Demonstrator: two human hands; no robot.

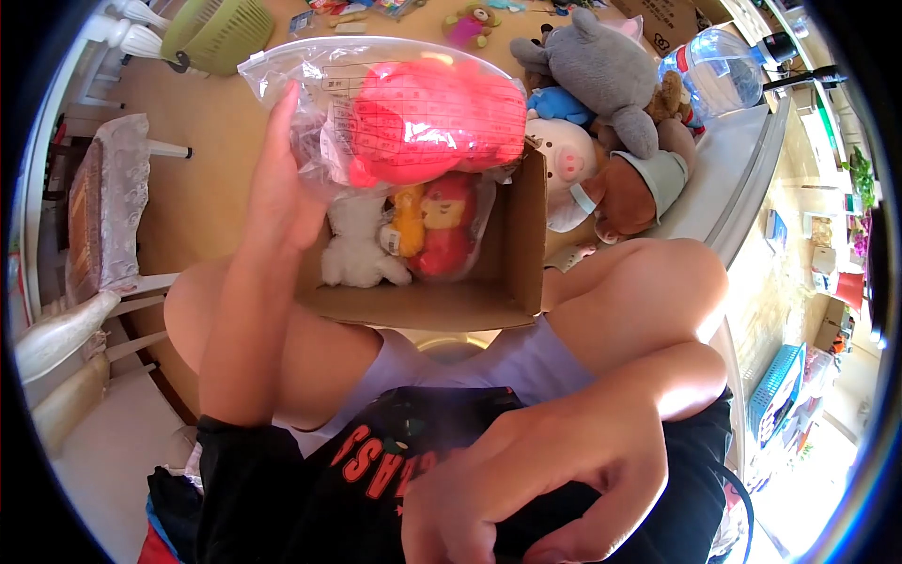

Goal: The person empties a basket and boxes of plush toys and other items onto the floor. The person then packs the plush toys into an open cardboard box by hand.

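Note:
My left hand (299, 183) is closed on the left edge of a clear zip bag (315, 80). Inside the bag is a bright red plush toy (423, 122), partly covered by a printed label grid. The bag is held up over a cardboard box (512, 249) between my legs. In the box lie a white plush toy (362, 249), a small orange one (407, 221) and a red doll (446, 226) in clear plastic. My right hand (536, 479) hangs close before my chest, thumb and fingers apart, nothing visible in it. Its fingertips are partly cut off by the frame's lower edge.
Stuffed toys are piled to the right of the box, among them a grey one (601, 70) and a pig (567, 155). A large clear water bottle (719, 70) stands behind them. A green basket (216, 38) is at the upper left, and a blue basket (775, 390) at the right.

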